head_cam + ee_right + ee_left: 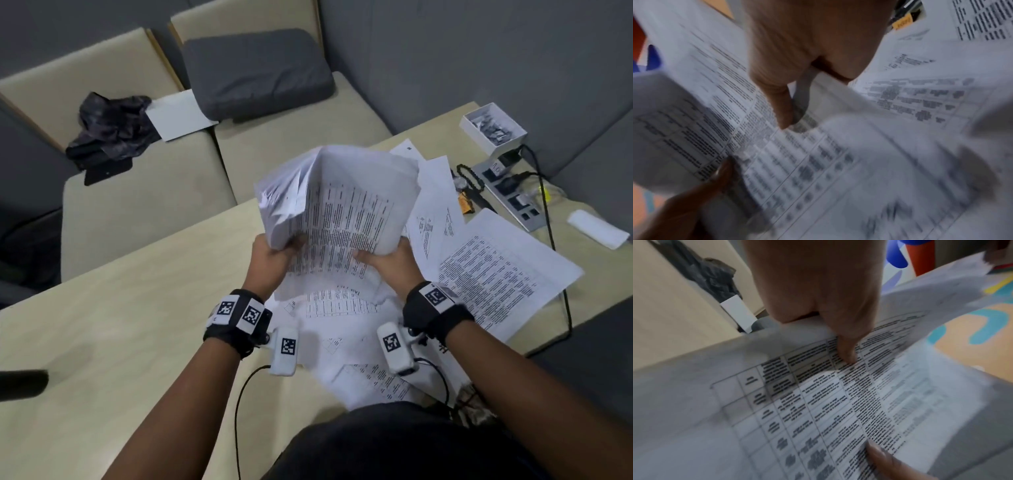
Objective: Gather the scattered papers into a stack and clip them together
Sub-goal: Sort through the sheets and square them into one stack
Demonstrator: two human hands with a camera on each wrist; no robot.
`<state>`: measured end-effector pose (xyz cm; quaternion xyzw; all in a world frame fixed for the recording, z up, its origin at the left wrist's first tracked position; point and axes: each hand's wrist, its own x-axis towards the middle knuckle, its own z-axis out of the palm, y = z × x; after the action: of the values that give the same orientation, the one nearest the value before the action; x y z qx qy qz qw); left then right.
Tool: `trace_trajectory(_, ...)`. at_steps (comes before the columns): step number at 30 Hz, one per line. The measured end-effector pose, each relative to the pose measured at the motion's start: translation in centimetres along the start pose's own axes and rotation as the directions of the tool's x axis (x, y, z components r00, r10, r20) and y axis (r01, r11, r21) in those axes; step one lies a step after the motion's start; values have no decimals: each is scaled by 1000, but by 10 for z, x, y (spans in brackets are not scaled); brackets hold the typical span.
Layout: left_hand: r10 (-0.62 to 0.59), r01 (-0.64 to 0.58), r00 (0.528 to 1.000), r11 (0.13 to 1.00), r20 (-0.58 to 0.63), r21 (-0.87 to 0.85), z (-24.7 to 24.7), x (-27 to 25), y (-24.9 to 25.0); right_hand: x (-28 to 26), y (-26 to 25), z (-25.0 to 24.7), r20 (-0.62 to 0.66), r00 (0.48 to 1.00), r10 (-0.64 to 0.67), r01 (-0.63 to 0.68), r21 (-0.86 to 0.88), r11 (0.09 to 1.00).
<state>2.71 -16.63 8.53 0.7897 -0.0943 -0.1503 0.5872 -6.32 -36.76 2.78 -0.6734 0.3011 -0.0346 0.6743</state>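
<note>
print on held sheets (818,162) motion-blurred, small box's contents (493,128) too small to identify

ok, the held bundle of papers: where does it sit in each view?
Head: bundle of papers centre frame, gripped by left hand and right hand.
Left wrist: fills the lower frame.
Right wrist: fills the centre and bottom.
Shared landmark: the top sheet's printed table.

Paper bundle (337,205) above table (137,325), loose sheets (493,270) right, box of clips (493,128) behind them
</note>
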Motion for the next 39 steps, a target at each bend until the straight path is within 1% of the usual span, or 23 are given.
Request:
trace_trajectory(2, -9, 10, 1000, 997, -16, 71, -7, 5, -3, 1, -4, -8, 57, 997, -61, 63, -39, 997)
trace_trajectory(4, -45, 51, 998, 990, -47, 128, -19, 9, -14, 5, -1, -23, 116, 990, -75, 82, -57, 995)
trace_trajectory(5, -75, 86, 994, 984, -74, 158, -27, 10, -21, 11, 6, -32, 89, 995, -53, 60, -77, 995)
trace_trajectory(7, -169, 193, 977, 961, -127, 200, -44, 9, -41, 24, 19, -55, -72, 997, 16, -28, -162, 986)
trace_trajectory(9, -303, 331, 939, 924, -161, 191, -62, 4, -65, 39, 33, -79, -240, 968, 80, -142, -253, 957)
trace_trajectory(10, -365, 393, 915, 900, -170, 187, -70, 0, -77, 46, 39, -88, -284, 953, 107, -191, -284, 940)
trace_trajectory(11, -416, 444, 893, 877, -173, 184, -77, -4, -88, 52, 43, -95, -295, 947, 131, -224, -309, 924)
trace_trajectory(15, -552, 584, 811, 783, -191, 213, -89, -18, -123, 70, 52, -95, -194, 959, 207, -268, -386, 882)
trace_trajectory(18, -592, 623, 782, 752, -196, 216, -87, -22, -148, 73, 55, -77, -113, 964, 240, -265, -362, 894)
trace_trajectory(19, -602, 632, 774, 744, -195, 216, -85, -22, -153, 73, 55, -69, -101, 966, 236, -257, -384, 887)
trace_trajectory(21, -608, 636, 772, 740, -186, 220, -78, -22, -160, 70, 54, -54, -79, 975, 209, -221, -483, 848)
trace_trajectory(23, -598, 621, 784, 753, -170, 217, -71, -22, -165, 64, 53, -39, -43, 983, 178, -165, -635, 755)
trace_trajectory(24, -592, 615, 789, 758, -166, 217, -70, -23, -167, 60, 54, -32, -31, 990, 135, -115, -721, 683)
trace_trajectory(26, -583, 603, 798, 768, -153, 217, -67, -22, -169, 51, 56, -24, -36, 998, -48, -3, -826, 564)
trace_trajectory(27, -584, 602, 799, 770, -146, 213, -66, -22, -170, 47, 58, -21, -22, 989, -149, 59, -855, 516)
trace_trajectory(29, -575, 593, 805, 781, -144, 198, -67, -23, -168, 40, 60, -15, 29, 961, -274, 151, -886, 438)
trace_trajectory(30, -572, 591, 807, 784, -149, 190, -68, -23, -168, 37, 61, -13, 35, 953, -302, 165, -894, 417)
trace_trajectory(33, -572, 595, 802, 786, -170, 166, -74, -27, -170, 31, 61, -11, 2, 941, -339, 138, -916, 377)
trace_trajectory(35, -579, 606, 794, 781, -186, 155, -78, -29, -171, 28, 59, -11, 36, 931, -364, 164, -930, 328)
trace_trajectory(36, -587, 614, 787, 774, -191, 152, -80, -30, -172, 27, 58, -10, 70, 940, -334, 189, -921, 341)
trace_trajectory(37, -595, 623, 780, 768, -193, 148, -82, -31, -174, 25, 55, -7, 96, 955, -279, 206, -895, 395)
trace_trajectory(38, -602, 629, 776, 764, -190, 147, -82, -31, -174, 24, 54, -4, 113, 972, -204, 200, -857, 476)
trace_trajectory(39, -606, 632, 773, 760, -184, 151, -82, -33, -174, 23, 52, 0, 105, 988, -114, 152, -813, 563)
